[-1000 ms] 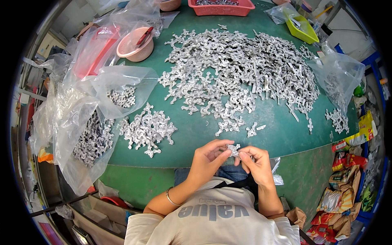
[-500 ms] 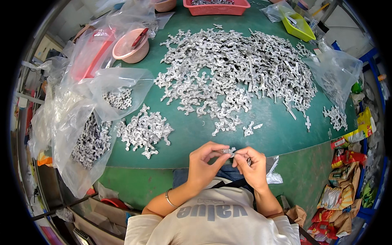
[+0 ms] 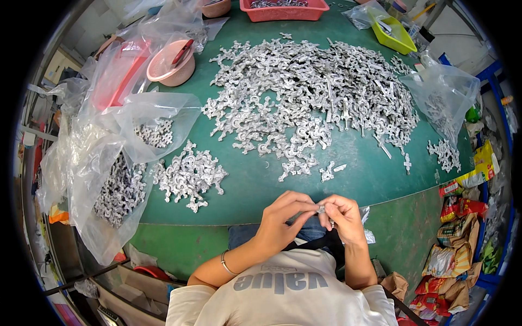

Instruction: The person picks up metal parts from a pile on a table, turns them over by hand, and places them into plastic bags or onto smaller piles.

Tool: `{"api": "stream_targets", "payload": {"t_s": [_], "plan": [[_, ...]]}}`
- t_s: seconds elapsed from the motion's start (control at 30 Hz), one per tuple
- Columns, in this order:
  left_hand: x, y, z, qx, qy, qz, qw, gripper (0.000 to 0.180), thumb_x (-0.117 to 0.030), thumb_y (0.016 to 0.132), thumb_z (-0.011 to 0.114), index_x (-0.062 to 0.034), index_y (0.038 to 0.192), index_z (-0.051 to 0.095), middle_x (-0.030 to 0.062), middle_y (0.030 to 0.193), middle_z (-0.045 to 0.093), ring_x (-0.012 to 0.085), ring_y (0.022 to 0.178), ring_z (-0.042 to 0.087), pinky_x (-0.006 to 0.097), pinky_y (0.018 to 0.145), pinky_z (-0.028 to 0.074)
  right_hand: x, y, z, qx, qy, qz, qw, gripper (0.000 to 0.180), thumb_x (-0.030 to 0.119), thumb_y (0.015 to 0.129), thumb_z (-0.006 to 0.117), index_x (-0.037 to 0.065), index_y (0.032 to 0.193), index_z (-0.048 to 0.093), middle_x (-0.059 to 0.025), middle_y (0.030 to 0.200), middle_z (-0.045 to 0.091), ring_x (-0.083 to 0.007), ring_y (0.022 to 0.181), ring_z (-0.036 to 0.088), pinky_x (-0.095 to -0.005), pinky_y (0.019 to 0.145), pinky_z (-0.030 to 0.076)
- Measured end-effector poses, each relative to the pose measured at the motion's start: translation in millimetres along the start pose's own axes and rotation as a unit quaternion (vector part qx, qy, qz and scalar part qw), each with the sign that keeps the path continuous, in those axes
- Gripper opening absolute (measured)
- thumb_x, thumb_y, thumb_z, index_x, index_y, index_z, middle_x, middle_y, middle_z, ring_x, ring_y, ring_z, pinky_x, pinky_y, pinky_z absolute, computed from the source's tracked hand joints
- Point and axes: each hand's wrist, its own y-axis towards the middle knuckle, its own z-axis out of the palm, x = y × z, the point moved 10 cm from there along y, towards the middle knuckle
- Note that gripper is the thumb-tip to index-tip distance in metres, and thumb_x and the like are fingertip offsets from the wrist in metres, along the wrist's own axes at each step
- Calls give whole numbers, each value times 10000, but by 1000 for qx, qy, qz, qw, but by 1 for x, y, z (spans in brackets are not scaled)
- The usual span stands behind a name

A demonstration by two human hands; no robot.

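At the table's near edge my two hands meet over a small silver metal casting [image 3: 321,209]. My left hand [image 3: 284,221] is closed, its thumb and fingertips pinching the casting from the left. My right hand [image 3: 346,218] is closed on the same piece from the other side, fingers curled; a bit of metal also shows below its fingertips. Just beyond, a few loose castings [image 3: 327,172] lie on the green tabletop [image 3: 244,187]. A large heap of similar castings [image 3: 304,81] covers the middle, and a smaller pile [image 3: 190,176] lies to the left.
Clear plastic bags [image 3: 168,106] holding castings crowd the left side, beside a pink bowl [image 3: 173,68]. A red tray [image 3: 284,13] and a yellow-green basket [image 3: 394,35] stand at the back. Another bag [image 3: 443,89] sits at the right, near a small pile [image 3: 445,156].
Both hands have shifted slightly to the right, still together on the casting. My fingers have closed further over it, so less of it shows.
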Motion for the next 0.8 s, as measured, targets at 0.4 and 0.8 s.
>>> {"api": "stream_targets", "payload": {"t_s": [0.4, 0.8], "plan": [[59, -19, 23, 32, -343, -274, 898, 140, 5, 829, 547, 71, 946, 585, 76, 882, 568, 123, 783, 562, 238, 696, 481, 30, -10, -1, -102, -240, -114, 959, 97, 26, 819, 553, 3, 911, 574, -14, 683, 595, -18, 523, 438, -162, 455, 325], [44, -17, 18, 23, -246, -215, 945, 121, 17, 825, 543, 82, 919, 584, 109, 895, 566, 135, 763, 572, 240, 677, 489, 19, -8, -5, -112, -169, -48, 978, 221, 154, 885, 480, 0, 738, 539, -18, 571, 543, -39, 491, 436, -210, 433, 331]]}}
